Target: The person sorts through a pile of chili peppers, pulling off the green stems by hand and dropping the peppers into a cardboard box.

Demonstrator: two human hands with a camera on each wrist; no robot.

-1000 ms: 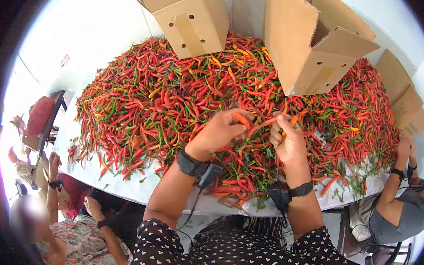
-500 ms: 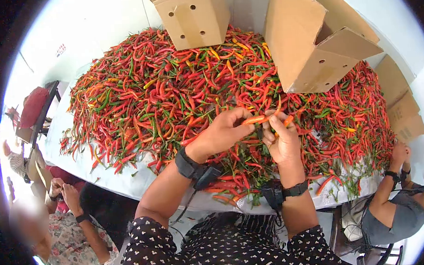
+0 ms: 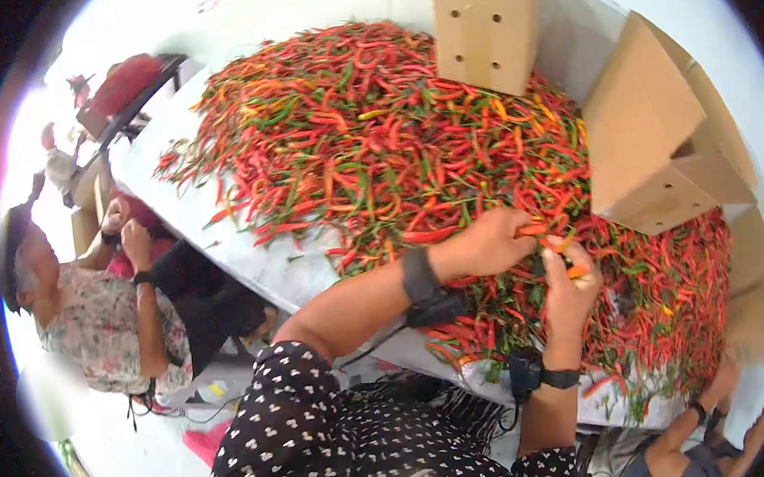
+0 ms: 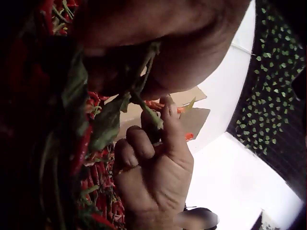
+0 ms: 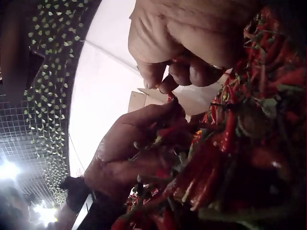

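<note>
**A light, thin chili between 2 hands, at the edge of the pile**

The left hand point(image 3: 486, 246) and the right hand point(image 3: 566, 288) are close together above the near side of the pile point(image 3: 376, 126) of red, orange and green chilies. The left fingertips pinch an orange chili point(image 3: 533, 229). The right fingers are curled on an orange piece just below it. I cannot tell whether this is 1 chili or 2.

I judge the chili to be very light, thin and a little bendy. Its skin looks smooth and waxy, so it may slip, and it may snap or bruise under a hard squeeze. The best hold seems to be with the fingertips on the firm body near the stem end, leaving the green stem free.

Much is hard to make out. In both wrist views the hands are dark and very near the lens, and leaves and stems cover the pinch. A box point(image 3: 485, 34) stands on the far side of the pile, with its inside hidden. The table point(image 3: 254, 262) shows only as a bare strip. A person point(image 3: 92, 314) sits at the left, partly cut off.
</note>
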